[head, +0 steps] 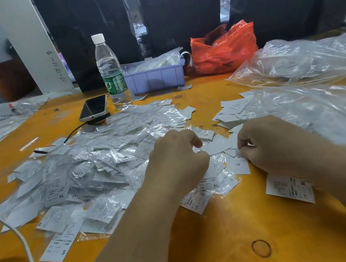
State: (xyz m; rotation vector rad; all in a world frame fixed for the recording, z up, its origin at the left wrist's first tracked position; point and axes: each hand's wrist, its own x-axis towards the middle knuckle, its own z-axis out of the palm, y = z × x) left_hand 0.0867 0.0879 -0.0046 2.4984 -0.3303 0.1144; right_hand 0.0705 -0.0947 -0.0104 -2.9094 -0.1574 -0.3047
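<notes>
Right grip (269,144), fingers curled, pinches the edge of a white tag (216,146). Left grip (179,159), fingers also curled, meets the tag's other side, though whether it holds the tag cannot be told. The tag lies between the two on the yellow table (209,239). Labels (239,165) just beside them read "XL" and "S". A pile (94,163) of sleeved ones spreads to the left.

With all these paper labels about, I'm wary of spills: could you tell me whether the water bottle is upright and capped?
Upright and capped: the water bottle stands on the table beside the phone, with its white cap on.
</notes>
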